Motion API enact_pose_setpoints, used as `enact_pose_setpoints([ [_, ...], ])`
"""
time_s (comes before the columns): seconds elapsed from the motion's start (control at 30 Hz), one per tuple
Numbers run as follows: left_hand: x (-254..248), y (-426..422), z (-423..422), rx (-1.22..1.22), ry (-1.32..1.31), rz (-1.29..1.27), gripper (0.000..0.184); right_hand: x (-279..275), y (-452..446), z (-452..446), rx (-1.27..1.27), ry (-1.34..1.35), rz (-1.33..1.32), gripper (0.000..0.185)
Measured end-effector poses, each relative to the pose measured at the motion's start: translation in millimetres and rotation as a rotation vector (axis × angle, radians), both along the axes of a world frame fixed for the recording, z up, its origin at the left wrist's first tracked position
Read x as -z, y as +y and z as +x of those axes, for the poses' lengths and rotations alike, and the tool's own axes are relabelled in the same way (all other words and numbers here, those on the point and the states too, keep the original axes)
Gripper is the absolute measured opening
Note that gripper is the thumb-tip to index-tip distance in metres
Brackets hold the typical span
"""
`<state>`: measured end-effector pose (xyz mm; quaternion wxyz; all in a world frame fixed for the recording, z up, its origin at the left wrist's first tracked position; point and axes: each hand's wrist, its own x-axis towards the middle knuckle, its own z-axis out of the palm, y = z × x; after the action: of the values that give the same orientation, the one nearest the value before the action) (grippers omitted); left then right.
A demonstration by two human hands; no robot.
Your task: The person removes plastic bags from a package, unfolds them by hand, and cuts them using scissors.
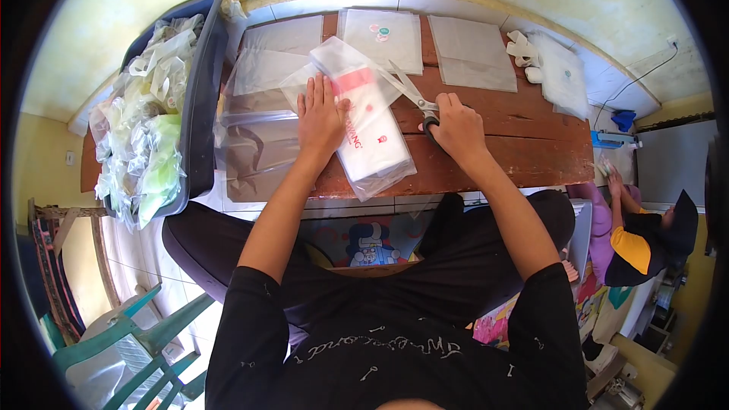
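A pack of white plastic bags (372, 137) with red print lies slantwise on the brown wooden table, inside a clear wrapper. My left hand (322, 114) rests flat on its left edge, fingers stretched out. In my right hand (459, 127) is a pair of scissors (414, 93); its dark handle shows under the fingers and its blades are parted, pointing up and left beside the upper part of the pack. Whether the blades touch the plastic I cannot tell. Clear plastic sheets (258, 152) lie left of my left hand.
A dark bin (205, 106) full of crumpled plastic bags stands left of the table (516, 156). Stacks of clear bags (471, 53) lie along the table's far side, with a white bundle (562, 72) at right. Another person (638, 235) sits at far right. A green chair (144, 342) stands lower left.
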<state>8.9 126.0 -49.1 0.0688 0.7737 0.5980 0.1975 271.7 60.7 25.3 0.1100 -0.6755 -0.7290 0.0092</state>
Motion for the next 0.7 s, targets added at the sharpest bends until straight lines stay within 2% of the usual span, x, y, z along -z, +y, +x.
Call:
enact_pose_setpoints([
  [0.7,-4,-1,2,-0.007,-0.039,-0.01,0.066,-2,12,-9,-0.005,-0.047,0.003,0.045],
])
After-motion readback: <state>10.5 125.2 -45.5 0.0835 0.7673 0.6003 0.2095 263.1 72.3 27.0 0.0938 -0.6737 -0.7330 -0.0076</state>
